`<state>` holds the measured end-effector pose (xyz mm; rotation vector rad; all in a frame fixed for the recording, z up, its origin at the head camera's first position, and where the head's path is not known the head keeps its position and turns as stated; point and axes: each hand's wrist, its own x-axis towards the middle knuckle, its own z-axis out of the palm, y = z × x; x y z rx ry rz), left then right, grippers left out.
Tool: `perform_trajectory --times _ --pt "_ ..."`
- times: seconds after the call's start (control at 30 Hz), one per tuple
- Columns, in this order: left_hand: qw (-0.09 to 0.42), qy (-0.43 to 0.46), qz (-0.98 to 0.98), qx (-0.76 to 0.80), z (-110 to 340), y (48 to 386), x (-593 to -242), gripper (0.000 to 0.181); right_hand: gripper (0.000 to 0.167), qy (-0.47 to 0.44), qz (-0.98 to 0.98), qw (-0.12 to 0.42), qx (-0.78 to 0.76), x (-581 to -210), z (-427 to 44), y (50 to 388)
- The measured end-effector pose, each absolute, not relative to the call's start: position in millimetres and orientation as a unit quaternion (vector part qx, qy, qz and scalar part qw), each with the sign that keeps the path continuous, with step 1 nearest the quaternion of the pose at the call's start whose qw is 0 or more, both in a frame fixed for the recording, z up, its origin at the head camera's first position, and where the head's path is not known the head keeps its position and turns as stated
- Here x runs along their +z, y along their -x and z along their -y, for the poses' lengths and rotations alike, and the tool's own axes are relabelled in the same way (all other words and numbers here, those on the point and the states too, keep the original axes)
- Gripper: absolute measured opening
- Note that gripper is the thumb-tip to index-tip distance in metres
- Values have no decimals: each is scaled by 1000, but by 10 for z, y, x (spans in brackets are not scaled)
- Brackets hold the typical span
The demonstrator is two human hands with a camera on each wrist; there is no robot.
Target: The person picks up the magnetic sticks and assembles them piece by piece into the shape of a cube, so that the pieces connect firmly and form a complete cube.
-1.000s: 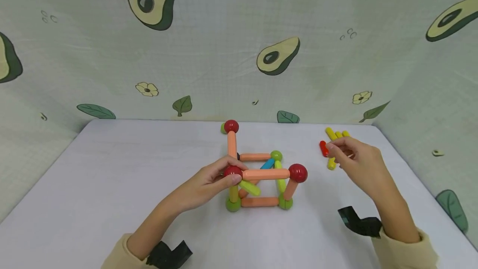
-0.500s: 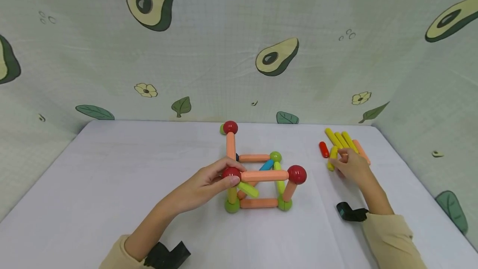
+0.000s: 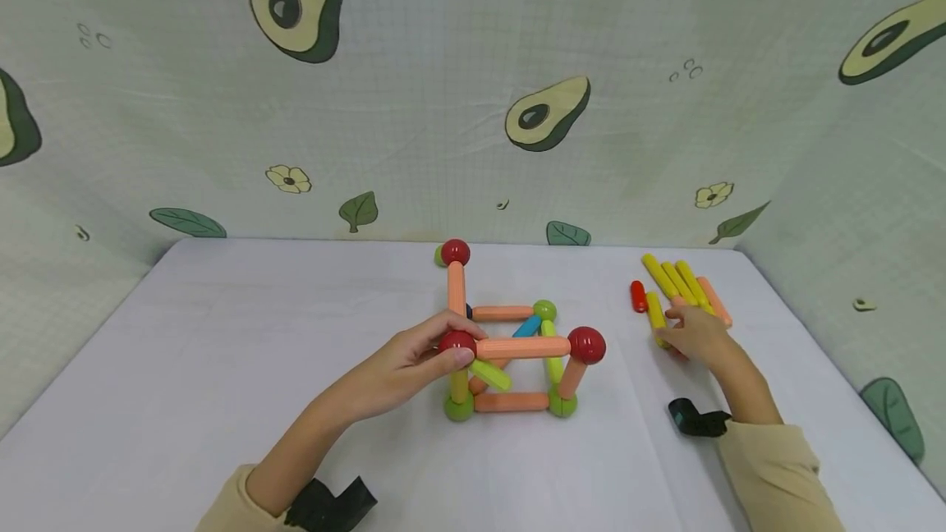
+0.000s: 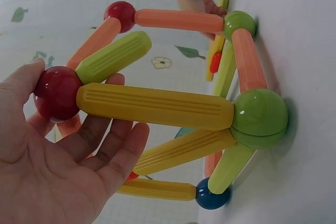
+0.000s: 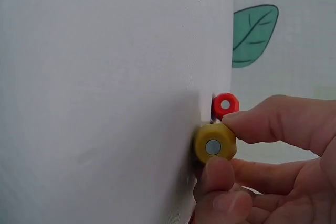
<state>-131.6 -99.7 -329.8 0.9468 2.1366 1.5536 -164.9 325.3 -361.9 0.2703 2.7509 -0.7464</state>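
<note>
At a frame of magnetic rods and balls, my left hand (image 3: 410, 364) grips a red ball (image 4: 56, 94) at its near upper corner. From that ball a yellow rod (image 4: 155, 106) runs down to a green ball (image 4: 260, 119). A short lime rod (image 4: 114, 56) sticks out from the red ball with its other end free. On the right, my right hand (image 3: 698, 333) pinches a yellow rod (image 5: 214, 142) between thumb and fingers, low at the table. A short red rod (image 5: 226, 105) lies just beyond it.
Behind the right hand lie several more yellow rods (image 3: 676, 279) and a peach rod (image 3: 714, 302). The white table (image 3: 185, 335) meets a cloth backdrop (image 3: 436, 89) printed with avocados. Another red ball (image 3: 456, 252) tops the frame's far upright.
My right hand has come down onto the yellow rod and closed on it; the rod has turned, its far end swinging left. My left hand stays at the red ball.
</note>
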Motion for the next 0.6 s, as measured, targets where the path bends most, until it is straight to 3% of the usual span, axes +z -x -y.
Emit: perform_trajectory --times 0.2,0.6 --pt "166 -336 -749 547 1002 1316 -3298 33 59 -79 -955 146 -246 -3629 -3218 1629" --pt "168 -336 -743 554 1006 1325 -3320 32 40 -65 -951 139 -268 -3484 -3140 1583"
